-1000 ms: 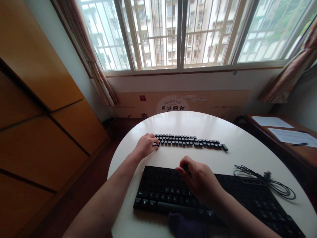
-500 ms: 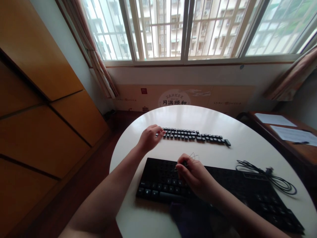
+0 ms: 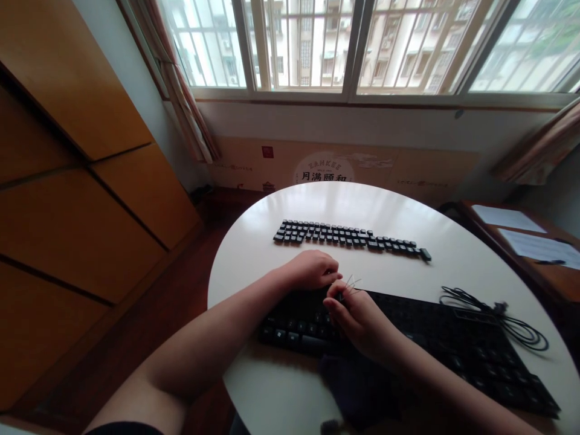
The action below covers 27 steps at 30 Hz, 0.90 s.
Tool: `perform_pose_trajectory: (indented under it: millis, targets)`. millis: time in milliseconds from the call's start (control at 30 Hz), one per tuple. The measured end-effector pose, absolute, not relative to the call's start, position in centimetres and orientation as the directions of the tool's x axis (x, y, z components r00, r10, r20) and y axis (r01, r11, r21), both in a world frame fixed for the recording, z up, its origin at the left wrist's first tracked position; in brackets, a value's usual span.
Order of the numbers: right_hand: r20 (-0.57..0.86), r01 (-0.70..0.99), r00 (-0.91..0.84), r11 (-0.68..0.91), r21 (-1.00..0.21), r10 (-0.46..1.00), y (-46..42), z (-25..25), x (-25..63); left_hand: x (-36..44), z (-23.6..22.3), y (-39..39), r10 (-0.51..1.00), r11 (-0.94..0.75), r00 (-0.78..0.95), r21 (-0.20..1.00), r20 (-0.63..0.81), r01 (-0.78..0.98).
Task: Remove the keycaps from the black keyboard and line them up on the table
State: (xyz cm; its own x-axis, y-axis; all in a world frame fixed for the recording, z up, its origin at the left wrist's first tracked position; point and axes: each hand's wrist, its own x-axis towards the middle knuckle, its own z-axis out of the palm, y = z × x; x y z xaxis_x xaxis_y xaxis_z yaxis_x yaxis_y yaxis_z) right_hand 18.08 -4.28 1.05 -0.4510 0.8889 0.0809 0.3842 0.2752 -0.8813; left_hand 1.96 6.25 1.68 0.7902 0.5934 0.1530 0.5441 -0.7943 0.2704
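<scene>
My right hand [image 3: 357, 314] is closed around a keycap puller [image 3: 352, 281]; its thin wire ends stick out above the fingers, and the rest is hidden in the grip. Right beside it, my left hand [image 3: 315, 270] has its fingers bent together at the puller; whatever they hold is hidden. Both hands are over the black keyboard [image 3: 408, 311], whose upper part shows bare places without keycaps, while letter keys and the space bar stay along its front. Beyond the hands, removed keycaps [image 3: 335, 233] lie in neat rows on the white round table [image 3: 258, 266].
A coiled black cable [image 3: 512, 323] lies at the keyboard's right. Dark purple cloth [image 3: 357, 386] sits at the near edge, with a small dark brush-like object [image 3: 330, 426] below it. At right, a brown side table [image 3: 562, 278] bears paper sheets [image 3: 534, 244] and a pen.
My left hand has left the left end of the keycap rows and come right and nearer, beside my right hand. My right hand keeps the puller over the keyboard. The view has shifted slightly.
</scene>
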Motion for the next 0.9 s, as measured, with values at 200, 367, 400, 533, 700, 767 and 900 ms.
perform_pose_trajectory:
  millis: [200,367,400,533,700,767,900]
  targets:
    - [0.193,0.508,-0.548,0.508,-0.696,0.814,-4.9,1.7,17.9,2.0,1.7,6.1,0.605,-0.787,0.783,0.255,0.143,0.562]
    - [0.255,0.485,-0.584,0.583,-0.652,0.771,-5.1,1.1,17.5,2.0,1.8,6.0,0.606,-0.787,0.785,0.246,0.133,0.566]
    - [0.274,0.473,-0.572,0.584,-0.66,0.773,-5.1,0.8,17.5,2.0,1.8,6.0,0.606,-0.787,0.784,0.245,0.134,0.567]
    - [0.315,0.368,-0.423,0.478,-0.798,0.85,-5.1,0.3,18.1,2.1,1.7,6.0,0.635,-0.767,0.758,0.241,0.151,0.595]
    - [0.294,0.18,-0.185,0.326,-0.928,0.938,-4.4,1.7,20.4,2.0,1.7,6.0,0.64,-0.765,0.752,0.229,0.159,0.602]
    - [0.254,0.243,-0.228,0.308,-0.92,0.94,-3.9,2.7,21.6,1.9,2.3,5.9,0.618,-0.781,0.763,0.258,0.191,0.568]
    - [0.239,0.438,-0.283,0.347,-0.829,0.929,-3.2,3.6,23.6,1.9,4.2,4.7,0.573,-0.804,0.746,0.407,0.339,0.433]
